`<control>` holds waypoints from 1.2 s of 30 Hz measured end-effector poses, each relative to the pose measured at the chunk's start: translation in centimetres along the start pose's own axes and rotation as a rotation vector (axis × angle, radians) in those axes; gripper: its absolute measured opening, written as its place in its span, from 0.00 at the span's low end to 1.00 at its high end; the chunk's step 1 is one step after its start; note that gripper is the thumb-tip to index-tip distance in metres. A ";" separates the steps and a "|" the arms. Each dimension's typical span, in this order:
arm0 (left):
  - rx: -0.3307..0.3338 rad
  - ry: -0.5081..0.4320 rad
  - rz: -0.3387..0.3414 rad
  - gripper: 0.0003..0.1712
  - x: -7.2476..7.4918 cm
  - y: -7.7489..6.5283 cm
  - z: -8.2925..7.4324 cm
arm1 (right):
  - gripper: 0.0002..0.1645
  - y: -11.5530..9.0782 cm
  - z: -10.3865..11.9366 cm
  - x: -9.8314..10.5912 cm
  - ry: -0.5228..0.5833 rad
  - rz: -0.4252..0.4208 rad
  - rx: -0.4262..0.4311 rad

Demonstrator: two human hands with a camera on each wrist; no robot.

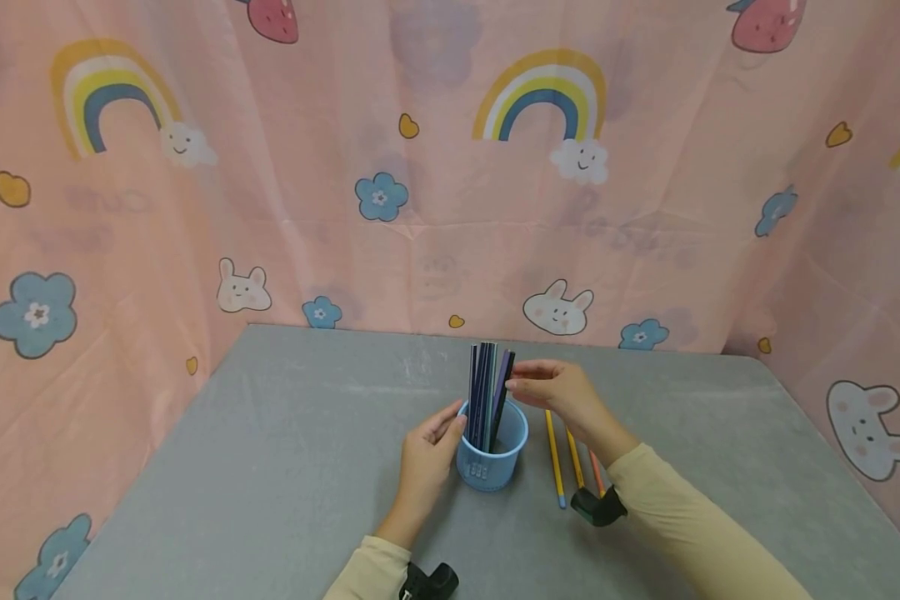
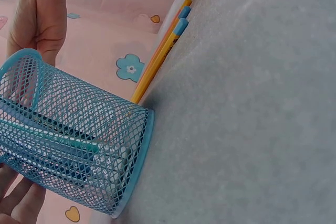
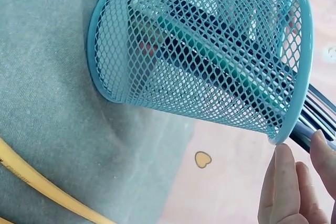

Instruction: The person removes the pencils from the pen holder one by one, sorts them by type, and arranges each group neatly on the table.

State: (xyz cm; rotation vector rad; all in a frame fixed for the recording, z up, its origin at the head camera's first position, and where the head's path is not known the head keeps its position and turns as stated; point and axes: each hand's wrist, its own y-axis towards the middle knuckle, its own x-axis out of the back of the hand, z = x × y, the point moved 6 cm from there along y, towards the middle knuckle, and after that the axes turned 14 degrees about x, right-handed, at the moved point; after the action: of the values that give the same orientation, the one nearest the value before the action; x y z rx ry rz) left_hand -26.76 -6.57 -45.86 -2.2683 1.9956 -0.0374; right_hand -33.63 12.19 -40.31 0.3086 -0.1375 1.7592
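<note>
A light-blue mesh pencil cup (image 1: 487, 473) stands upright on the table with several dark pencils (image 1: 482, 383) in it. My left hand (image 1: 424, 454) grips the cup's left side near the rim; its fingers (image 2: 29, 203) show at the lower left of the left wrist view. Above the rim's right side, my right hand (image 1: 562, 396) pinches a dark pencil (image 1: 502, 383) that leans apart from the bundle. In the right wrist view the thumb (image 3: 321, 153) lies against this dark pencil, whose held end is partly hidden.
Right of the cup lie two yellow pencils (image 1: 555, 458) with blue ends and an orange pencil (image 1: 597, 473), partly under my right wrist. The grey table (image 1: 307, 467) ends at a pink printed curtain (image 1: 390, 275) behind and at the sides.
</note>
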 end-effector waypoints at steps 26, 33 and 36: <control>0.004 -0.011 -0.006 0.19 0.0 -0.1 0.1 | 0.24 0.1 0.8 0.1 0.055 -0.060 0.051; -0.009 0.004 -0.014 0.19 0.0 0.1 0.0 | 0.27 0.0 2.2 1.4 0.104 -0.060 0.080; -0.007 0.007 -0.013 0.19 0.0 0.0 0.0 | 0.27 -0.2 2.7 1.9 0.118 -0.070 0.081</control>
State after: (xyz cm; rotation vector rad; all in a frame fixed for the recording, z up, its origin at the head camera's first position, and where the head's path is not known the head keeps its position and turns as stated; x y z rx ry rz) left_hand -26.78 -6.56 -45.82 -2.2891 1.9874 -0.0389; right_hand -33.45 13.28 -37.26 0.2640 0.0292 1.7110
